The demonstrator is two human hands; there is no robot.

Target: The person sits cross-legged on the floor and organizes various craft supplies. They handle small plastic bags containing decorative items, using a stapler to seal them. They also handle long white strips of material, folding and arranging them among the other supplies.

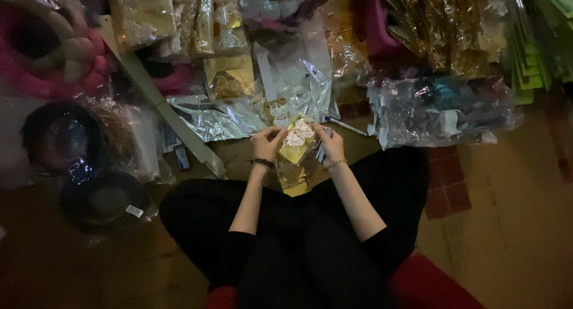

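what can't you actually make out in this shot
Head view only, dim and soft:
- Left hand and right hand: fingertips hidden behind the gold card with white lace trim, so neither grip is clear.
- Crinkled clear plastic bag of dark items: glare hides the contents.
- Pink ring-shaped object: cut by the left edge.

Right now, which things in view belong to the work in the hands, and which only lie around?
In hand:
- gold card with white lace, held by the left hand and right hand

Lying about:
- pen
- clear plastic bags
- pink ring shape
- dark round containers
- green stack
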